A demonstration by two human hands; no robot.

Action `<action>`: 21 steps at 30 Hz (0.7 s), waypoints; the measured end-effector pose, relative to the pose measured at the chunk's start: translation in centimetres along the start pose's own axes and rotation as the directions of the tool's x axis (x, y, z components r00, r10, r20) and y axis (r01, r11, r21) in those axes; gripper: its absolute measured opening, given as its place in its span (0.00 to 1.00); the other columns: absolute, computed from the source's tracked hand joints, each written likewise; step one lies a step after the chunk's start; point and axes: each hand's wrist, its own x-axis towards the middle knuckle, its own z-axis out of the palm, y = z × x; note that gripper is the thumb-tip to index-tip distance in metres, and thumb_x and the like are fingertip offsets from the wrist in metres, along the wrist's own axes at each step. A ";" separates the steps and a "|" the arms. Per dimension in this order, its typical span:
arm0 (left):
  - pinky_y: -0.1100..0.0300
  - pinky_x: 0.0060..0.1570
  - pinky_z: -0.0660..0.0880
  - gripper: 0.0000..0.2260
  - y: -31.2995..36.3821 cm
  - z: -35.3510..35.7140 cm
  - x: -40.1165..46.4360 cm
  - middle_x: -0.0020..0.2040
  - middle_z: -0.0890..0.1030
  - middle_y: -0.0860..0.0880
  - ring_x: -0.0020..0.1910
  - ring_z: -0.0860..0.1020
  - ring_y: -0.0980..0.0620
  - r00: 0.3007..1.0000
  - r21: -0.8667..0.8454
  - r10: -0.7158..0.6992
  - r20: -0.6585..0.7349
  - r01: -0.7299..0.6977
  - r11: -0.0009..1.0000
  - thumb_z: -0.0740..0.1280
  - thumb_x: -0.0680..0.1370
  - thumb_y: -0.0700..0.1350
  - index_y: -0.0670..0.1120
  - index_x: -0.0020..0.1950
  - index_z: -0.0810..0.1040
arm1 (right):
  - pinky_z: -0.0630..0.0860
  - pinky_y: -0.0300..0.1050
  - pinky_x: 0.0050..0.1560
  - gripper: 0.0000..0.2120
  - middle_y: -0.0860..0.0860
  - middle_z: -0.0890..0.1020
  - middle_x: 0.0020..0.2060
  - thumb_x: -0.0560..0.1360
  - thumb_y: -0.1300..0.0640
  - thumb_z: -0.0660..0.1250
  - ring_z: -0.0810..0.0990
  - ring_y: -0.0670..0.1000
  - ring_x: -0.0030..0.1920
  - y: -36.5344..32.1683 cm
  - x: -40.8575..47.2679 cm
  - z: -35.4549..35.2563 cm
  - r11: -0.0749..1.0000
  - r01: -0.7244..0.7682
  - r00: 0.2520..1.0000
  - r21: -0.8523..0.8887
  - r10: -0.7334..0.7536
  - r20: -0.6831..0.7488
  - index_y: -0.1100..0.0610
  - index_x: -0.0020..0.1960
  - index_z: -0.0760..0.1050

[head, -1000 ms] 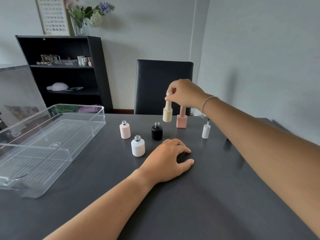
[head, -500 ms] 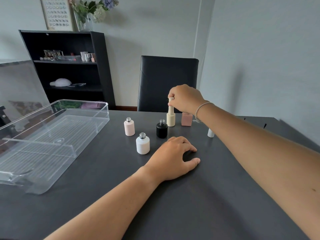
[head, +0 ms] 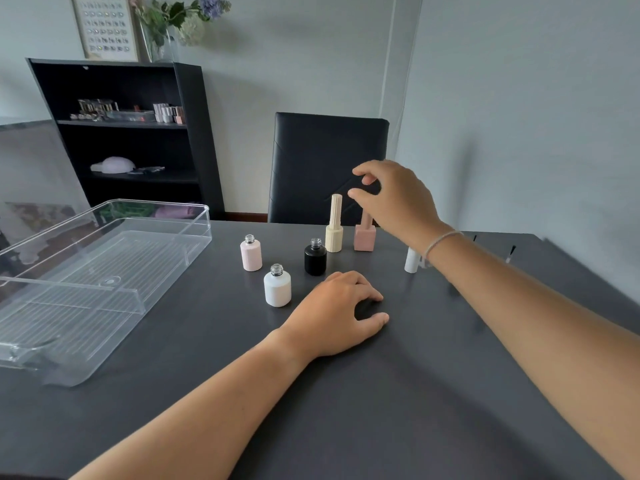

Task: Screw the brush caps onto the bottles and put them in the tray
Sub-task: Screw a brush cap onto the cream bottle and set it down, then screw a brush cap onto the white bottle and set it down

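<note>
The clear tray (head: pixel 104 271) sits at the left of the surface (head: pixel 381 410). Then three uncapped bottles — pink (head: pixel 251 254), white (head: pixel 277 287), black (head: pixel 315 258) — and the left hand (head: pixel 337 313) lying flat, grip empty. The capped cream bottle (head: pixel 334 226) stands free; the right hand (head: pixel 394 199) hovers beside it, fingers loose.

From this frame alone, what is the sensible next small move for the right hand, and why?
Probably reach to the white brush cap standing at the right, to fit one of the uncapped bottles. The right hand is open above the capped cream bottle, holding nothing. Three bottles show bare threaded necks: pink, white and black. The tray holds none.
</note>
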 end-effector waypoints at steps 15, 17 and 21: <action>0.67 0.47 0.73 0.08 -0.2 -5.8 -1.5 0.46 0.77 0.60 0.45 0.77 0.55 0.746 -0.117 0.057 -0.664 -0.179 0.977 0.65 0.74 0.48 0.49 0.50 0.80 | 0.62 0.37 0.54 0.25 0.47 0.73 0.63 0.72 0.50 0.67 0.70 0.47 0.63 5.3 -8.1 -0.3 0.909 -0.322 0.934 0.265 0.350 -0.065 0.51 0.67 0.66; 0.65 0.49 0.72 0.09 -1.7 -6.8 -2.2 0.47 0.75 0.62 0.47 0.75 0.55 0.732 -0.128 -0.033 -0.681 -0.074 0.989 0.65 0.73 0.50 0.51 0.51 0.79 | 0.63 0.40 0.54 0.27 0.48 0.73 0.65 0.72 0.49 0.67 0.70 0.50 0.64 5.4 -8.1 0.0 0.904 -0.358 0.930 0.235 0.368 0.000 0.51 0.69 0.64; 0.59 0.49 0.74 0.12 -4.4 -7.3 -3.4 0.49 0.74 0.61 0.49 0.75 0.52 0.833 -0.246 -0.255 -0.491 0.149 0.958 0.71 0.72 0.48 0.56 0.54 0.76 | 0.66 0.42 0.52 0.29 0.52 0.73 0.65 0.73 0.50 0.67 0.72 0.54 0.62 5.6 -8.1 0.6 0.895 -0.402 0.916 0.196 0.394 0.079 0.52 0.70 0.61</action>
